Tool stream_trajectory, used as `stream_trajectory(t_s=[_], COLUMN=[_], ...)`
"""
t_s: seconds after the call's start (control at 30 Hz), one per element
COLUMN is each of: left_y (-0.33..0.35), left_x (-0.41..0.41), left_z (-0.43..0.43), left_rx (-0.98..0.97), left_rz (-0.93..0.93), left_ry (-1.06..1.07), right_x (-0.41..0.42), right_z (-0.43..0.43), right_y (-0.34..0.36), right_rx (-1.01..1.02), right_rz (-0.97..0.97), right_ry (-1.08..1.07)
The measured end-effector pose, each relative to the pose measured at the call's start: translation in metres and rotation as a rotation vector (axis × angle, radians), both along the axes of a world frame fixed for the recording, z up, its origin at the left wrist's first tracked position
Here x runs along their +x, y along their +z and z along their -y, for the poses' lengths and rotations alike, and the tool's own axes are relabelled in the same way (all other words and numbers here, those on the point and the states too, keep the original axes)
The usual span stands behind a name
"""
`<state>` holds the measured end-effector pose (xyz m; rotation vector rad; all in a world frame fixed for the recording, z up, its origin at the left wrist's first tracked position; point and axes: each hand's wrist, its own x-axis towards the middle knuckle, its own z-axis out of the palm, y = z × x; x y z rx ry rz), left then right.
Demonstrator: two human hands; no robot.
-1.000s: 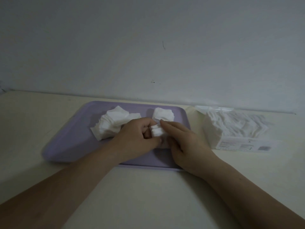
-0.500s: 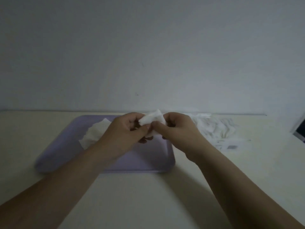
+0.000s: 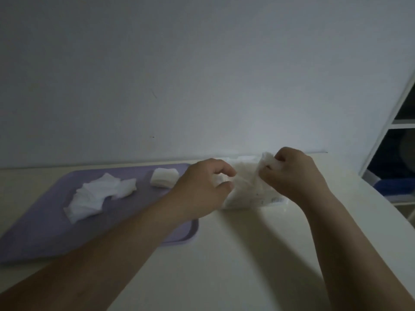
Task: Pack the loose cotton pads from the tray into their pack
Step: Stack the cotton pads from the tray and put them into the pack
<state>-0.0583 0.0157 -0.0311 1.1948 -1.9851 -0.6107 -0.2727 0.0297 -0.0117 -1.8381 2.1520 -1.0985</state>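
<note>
A clear pack [image 3: 251,195] partly filled with cotton pads lies on the cream table just right of the purple tray [image 3: 45,223]. My left hand [image 3: 202,187] pinches the pack's left edge between thumb and curled fingers. My right hand [image 3: 294,173] grips a small stack of cotton pads [image 3: 268,161] right above the pack's top. On the tray lie a fanned heap of loose pads [image 3: 94,196] and a small neat stack of pads [image 3: 164,178]. My hands hide the pack's opening.
A plain wall [image 3: 202,75] rises right behind the table. A white shelf unit [image 3: 395,122] stands past the table's right edge, with something blue [image 3: 391,187] low inside it. The table's front part [image 3: 235,265] lies between my forearms.
Both hands have moved right, from over the tray to the pack. The stack they held together is now in my right hand alone, and my left hand has taken the pack's edge.
</note>
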Motion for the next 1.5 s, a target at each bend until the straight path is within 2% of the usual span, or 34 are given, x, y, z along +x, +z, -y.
stream_trajectory(t_s=[0.1,0.27,0.4,0.57,0.73,0.83,0.97,1.1,1.37,1.43,1.5], left_y=[-0.003,-0.012,-0.013,-0.015,-0.020,-0.021,-0.020,-0.020,-0.023,-0.026,-0.027], left_x=[-0.013,-0.022,-0.020,-0.020,-0.020,-0.020,-0.020,-0.019,0.004,0.010,0.023], left_z=[0.004,0.011,0.013,0.013,0.014,0.017,0.017,0.015,0.014,0.010,0.007], left_rx=[-0.073,-0.201,-0.189,-0.184,-0.183,-0.178,-0.193,-0.199,-0.273,-0.262,-0.236], left_rz=[0.114,0.158,0.146,0.140,0.146,0.106,0.104,0.114,0.108,0.085,0.097], left_ry=[-0.053,-0.085,-0.104,-0.097,-0.084,-0.082,-0.110,-0.118,0.026,0.022,0.044], right_x=[-0.002,-0.003,0.004,0.015,0.009,0.011,0.024,0.027,0.025,0.026,0.037], right_z=[0.002,0.001,0.006,0.015,0.017,0.012,0.012,0.015,0.006,0.003,-0.001], right_y=[0.000,0.002,-0.005,-0.005,-0.007,-0.010,-0.016,-0.021,-0.015,-0.014,-0.017], right_rx=[0.024,0.039,0.165,0.242,0.313,0.274,0.242,0.267,0.117,-0.024,-0.260], right_rz=[0.010,0.044,-0.128,-0.165,-0.194,-0.185,-0.220,-0.163,-0.260,-0.248,-0.196], right_ry=[0.035,0.101,-0.048,-0.133,-0.033,0.026,-0.014,-0.039,-0.154,-0.147,-0.048])
